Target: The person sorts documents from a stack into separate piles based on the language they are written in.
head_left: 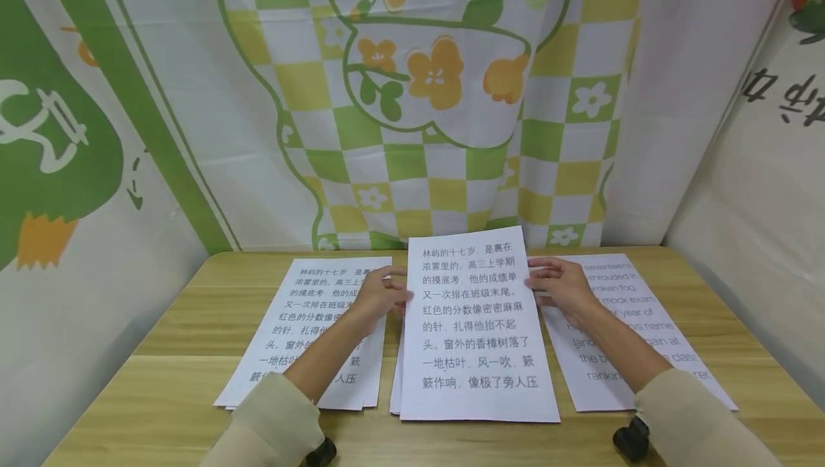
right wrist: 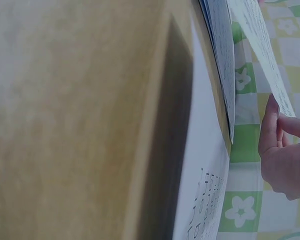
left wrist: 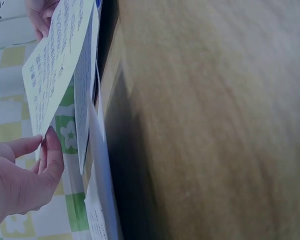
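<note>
A white sheet of paper (head_left: 477,331) printed with Chinese text is held raised and tilted at the middle, its far edge lifted off the sheets beneath. My left hand (head_left: 382,295) pinches its left edge between thumb and fingers, which also shows in the left wrist view, with the hand (left wrist: 27,175) at the sheet's corner. On the opposite edge my right hand (head_left: 563,288) pinches the paper the same way; in the right wrist view the thumb and fingers of that hand (right wrist: 290,155) meet at the edge. Below lies a middle stack of paper (head_left: 396,381), mostly covered.
To the left lies a stack of Chinese-printed sheets (head_left: 303,352), partly under my left forearm. English-printed paper (head_left: 599,388) lies on the right beneath my right forearm. All rest on a wooden table (head_left: 161,367), with a checkered curtain (head_left: 412,166) behind its far edge.
</note>
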A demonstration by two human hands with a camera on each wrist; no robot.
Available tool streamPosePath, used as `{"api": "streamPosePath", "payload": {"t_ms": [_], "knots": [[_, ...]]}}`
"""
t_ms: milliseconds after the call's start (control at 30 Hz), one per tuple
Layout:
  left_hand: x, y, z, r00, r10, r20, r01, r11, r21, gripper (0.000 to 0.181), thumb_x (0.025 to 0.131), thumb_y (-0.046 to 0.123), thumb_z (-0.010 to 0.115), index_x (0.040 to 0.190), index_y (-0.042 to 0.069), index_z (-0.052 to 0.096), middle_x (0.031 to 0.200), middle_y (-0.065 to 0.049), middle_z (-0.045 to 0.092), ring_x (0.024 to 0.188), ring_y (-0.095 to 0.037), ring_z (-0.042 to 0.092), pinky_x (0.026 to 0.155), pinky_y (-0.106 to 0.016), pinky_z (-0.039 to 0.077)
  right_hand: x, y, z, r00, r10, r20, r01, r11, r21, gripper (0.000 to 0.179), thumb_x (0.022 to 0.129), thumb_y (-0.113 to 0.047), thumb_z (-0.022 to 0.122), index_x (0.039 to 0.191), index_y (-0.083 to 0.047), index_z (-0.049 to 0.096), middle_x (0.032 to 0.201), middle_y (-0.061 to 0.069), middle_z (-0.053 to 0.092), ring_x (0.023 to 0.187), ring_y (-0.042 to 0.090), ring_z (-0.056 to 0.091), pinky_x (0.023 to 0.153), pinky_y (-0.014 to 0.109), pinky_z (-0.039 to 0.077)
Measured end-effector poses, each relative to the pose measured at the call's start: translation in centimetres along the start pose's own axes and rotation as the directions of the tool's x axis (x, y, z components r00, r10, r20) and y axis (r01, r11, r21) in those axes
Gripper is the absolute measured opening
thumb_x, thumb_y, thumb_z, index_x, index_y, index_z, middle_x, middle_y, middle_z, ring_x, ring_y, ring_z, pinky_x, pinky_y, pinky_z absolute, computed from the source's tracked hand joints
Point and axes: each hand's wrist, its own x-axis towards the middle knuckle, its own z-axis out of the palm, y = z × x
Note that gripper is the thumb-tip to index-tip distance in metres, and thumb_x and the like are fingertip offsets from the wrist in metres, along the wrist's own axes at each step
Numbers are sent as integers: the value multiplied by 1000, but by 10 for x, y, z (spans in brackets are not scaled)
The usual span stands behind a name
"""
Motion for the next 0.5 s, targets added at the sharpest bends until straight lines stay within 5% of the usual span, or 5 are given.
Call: {"api": "streamPosePath", "payload": {"t_ms": [500], "knots": [[-2,0,-5,1000,24,4,-24,999,-40,64,88,-13,70,147,1,53,95,-15,68,68,-17,69,63,-28,62,-3,0,4,1000,1,28,-1,1000,-18,53,95,2,70,144,3,53,98,1,73,83,8,73,68,32,66]]}}
